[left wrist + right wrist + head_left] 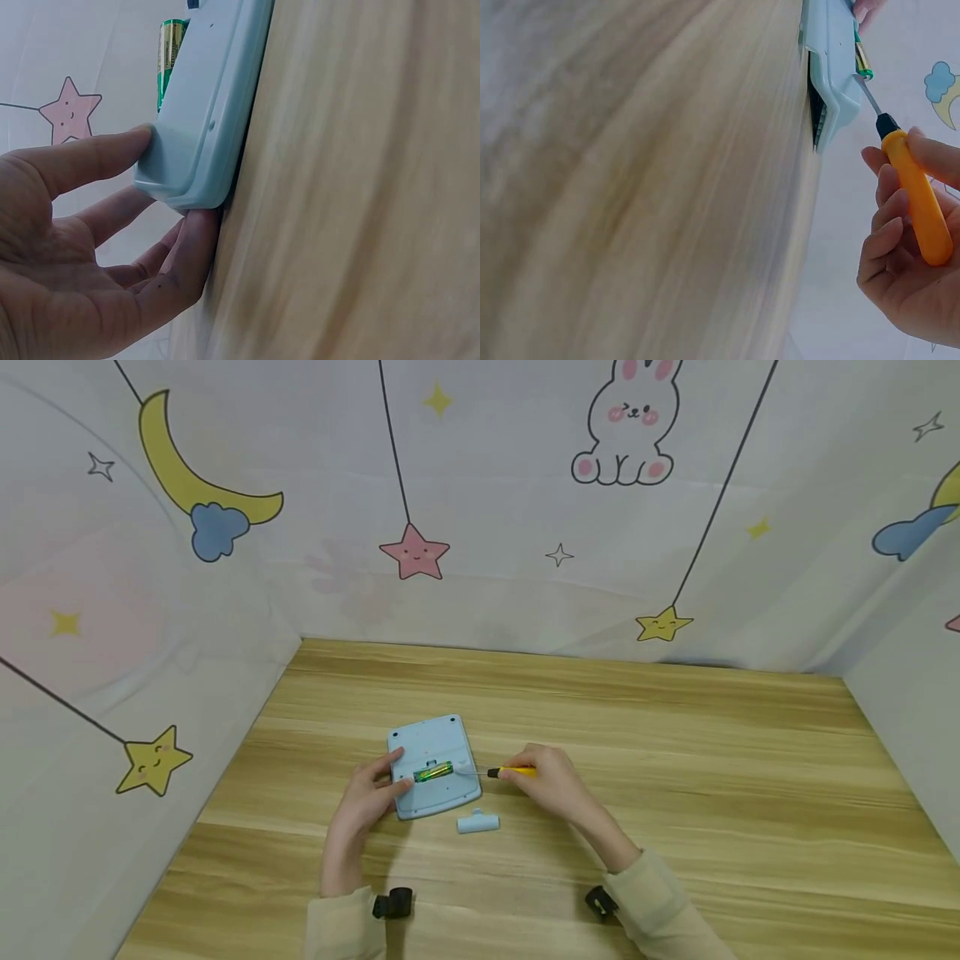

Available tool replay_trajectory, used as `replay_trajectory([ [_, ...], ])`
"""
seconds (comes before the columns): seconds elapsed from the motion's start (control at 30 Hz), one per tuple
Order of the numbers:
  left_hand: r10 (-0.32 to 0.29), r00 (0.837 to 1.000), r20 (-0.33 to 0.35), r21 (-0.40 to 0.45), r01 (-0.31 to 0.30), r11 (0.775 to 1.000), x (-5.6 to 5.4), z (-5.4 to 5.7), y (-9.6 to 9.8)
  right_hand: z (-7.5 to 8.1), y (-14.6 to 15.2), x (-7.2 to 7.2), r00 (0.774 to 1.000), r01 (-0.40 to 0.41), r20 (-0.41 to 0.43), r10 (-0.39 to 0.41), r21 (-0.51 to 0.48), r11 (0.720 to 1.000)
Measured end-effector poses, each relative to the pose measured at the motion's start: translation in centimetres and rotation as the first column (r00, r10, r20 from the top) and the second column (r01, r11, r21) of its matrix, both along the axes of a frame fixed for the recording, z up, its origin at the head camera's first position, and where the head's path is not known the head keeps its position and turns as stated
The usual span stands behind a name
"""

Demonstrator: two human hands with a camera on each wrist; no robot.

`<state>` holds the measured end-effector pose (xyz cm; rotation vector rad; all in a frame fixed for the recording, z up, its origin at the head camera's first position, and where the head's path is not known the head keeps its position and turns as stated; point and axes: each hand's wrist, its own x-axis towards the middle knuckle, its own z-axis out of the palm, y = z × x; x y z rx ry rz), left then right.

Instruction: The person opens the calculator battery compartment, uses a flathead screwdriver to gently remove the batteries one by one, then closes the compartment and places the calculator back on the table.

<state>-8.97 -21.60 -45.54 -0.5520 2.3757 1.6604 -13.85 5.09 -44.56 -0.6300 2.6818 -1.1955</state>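
A light blue calculator (427, 802) lies back side up on the table, its battery bay uncovered. One green and gold battery (433, 772) sits in that bay. At the calculator's left edge my left hand (371, 793) holds it, with a fingertip on the back and other fingers along the side, as the left wrist view shows. My right hand (551, 781) grips a screwdriver (919, 199) by its yellow handle. The thin metal shaft points left, its tip right at the battery's right end. The small blue battery cover (477, 822) lies just in front of the calculator.
The wood-grain table (712, 777) meets a patterned cloth (510, 602) at the back and on both sides. A black wrist mount (393, 903) is strapped by the left sleeve, and another black mount (601, 902) by the right sleeve.
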Motion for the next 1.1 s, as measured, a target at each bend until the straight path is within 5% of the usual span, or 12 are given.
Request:
replay_trajectory([
  [0.37,-0.005,1.000,-0.004,-0.006,0.005,1.000,0.1,-0.1,0.0,-0.2,0.8,0.5,0.999,0.053,-0.013,-0.053,0.024,0.998],
  [1.1,-0.005,1.000,-0.008,0.012,0.005,1.000,0.2,-0.2,0.0,-0.7,2.8,0.7,0.983,0.167,0.089,-0.162,-0.055,0.984],
])
